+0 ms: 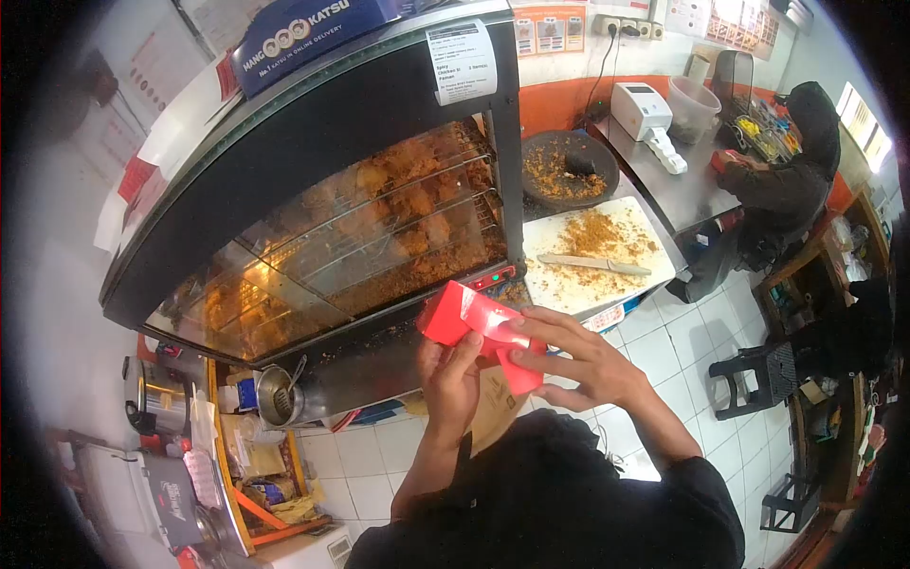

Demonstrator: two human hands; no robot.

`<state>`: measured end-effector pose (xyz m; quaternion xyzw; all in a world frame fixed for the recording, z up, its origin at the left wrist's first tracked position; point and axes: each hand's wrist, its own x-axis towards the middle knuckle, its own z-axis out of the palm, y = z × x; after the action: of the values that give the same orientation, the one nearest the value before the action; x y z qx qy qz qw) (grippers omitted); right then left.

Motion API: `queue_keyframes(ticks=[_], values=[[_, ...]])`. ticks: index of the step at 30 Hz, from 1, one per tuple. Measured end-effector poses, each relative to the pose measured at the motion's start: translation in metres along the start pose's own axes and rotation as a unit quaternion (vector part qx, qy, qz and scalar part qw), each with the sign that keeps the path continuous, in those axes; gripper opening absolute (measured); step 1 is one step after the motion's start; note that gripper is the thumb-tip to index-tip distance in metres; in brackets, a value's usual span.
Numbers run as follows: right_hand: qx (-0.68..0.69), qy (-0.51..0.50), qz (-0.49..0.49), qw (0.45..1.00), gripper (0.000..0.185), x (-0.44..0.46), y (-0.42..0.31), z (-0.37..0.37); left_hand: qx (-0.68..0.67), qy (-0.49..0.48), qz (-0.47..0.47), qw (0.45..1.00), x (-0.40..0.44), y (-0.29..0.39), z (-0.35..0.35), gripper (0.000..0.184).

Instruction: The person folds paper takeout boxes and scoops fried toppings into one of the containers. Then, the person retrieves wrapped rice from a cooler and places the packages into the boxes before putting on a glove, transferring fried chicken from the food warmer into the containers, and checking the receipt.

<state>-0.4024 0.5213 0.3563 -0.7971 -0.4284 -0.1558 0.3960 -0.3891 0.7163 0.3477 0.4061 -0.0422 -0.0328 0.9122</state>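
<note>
A red folded-card box (pixel 488 321) is held up in front of my chest, with one flap angled down toward me. My left hand (pixel 449 381) grips its left, near side, thumb on top. With the fingers of my right hand (pixel 586 362) I hold the box's right side and its lower flap. The inside of the box is hidden from view. Just beyond it stands a glass-fronted display cabinet (pixel 308 142) with fried breaded pieces (pixel 408 185) on wire racks.
To the right, a knife (pixel 594 264) lies on a crumb-covered white cutting board (pixel 550 248), beside a dark stone mortar (pixel 536 185). A label printer (pixel 641 111) sits on a steel counter, where a co-worker (pixel 791 194) stands. Stools (pixel 758 379) occupy the tiled floor.
</note>
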Motion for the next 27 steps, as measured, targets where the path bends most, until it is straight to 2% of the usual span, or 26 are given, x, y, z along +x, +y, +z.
queue_keyframes(ticks=[2,3,4,8,10,15,17,19,20,21,27], values=[[-0.038,0.013,0.026,0.999,0.047,-0.001,-0.002,0.003,-0.002,-0.002,-0.006,1.0,-0.002,-0.002,0.006,0.034],[-0.036,0.014,0.027,0.999,0.047,-0.003,-0.001,0.003,0.026,0.0,0.022,0.999,-0.002,-0.005,0.008,0.035],[-0.027,0.016,0.032,0.999,0.045,-0.005,-0.001,0.004,0.054,0.001,0.051,0.997,-0.003,-0.007,0.01,0.036],[0.03,0.041,0.037,0.998,0.043,-0.016,0.005,0.007,0.08,0.015,0.065,0.995,-0.007,-0.015,0.008,0.034],[0.032,0.06,0.054,0.996,0.043,-0.02,0.008,0.012,0.105,0.014,0.012,0.994,-0.017,-0.02,0.012,0.031],[0.026,0.108,0.078,0.991,0.046,-0.022,0.009,0.019,0.147,0.062,-0.04,0.986,-0.03,-0.028,0.014,0.029],[0.018,0.104,0.071,0.992,0.046,-0.026,0.013,0.022,0.062,0.045,-0.003,0.997,-0.029,-0.04,0.006,0.031],[0.037,0.133,0.077,0.987,0.044,-0.031,0.019,0.028,0.079,0.055,0.047,0.994,-0.033,-0.052,0.01,0.033],[0.053,0.16,0.082,0.982,0.042,-0.033,0.021,0.03,0.068,0.057,0.012,0.996,-0.037,-0.058,0.005,0.034],[0.055,0.158,0.08,0.983,0.042,-0.034,0.022,0.031,0.068,0.059,0.015,0.996,-0.039,-0.06,0.006,0.034],[0.038,0.107,0.082,0.99,0.037,-0.042,0.032,0.041,0.021,0.089,-0.051,0.994,-0.045,-0.073,-0.011,0.034]])
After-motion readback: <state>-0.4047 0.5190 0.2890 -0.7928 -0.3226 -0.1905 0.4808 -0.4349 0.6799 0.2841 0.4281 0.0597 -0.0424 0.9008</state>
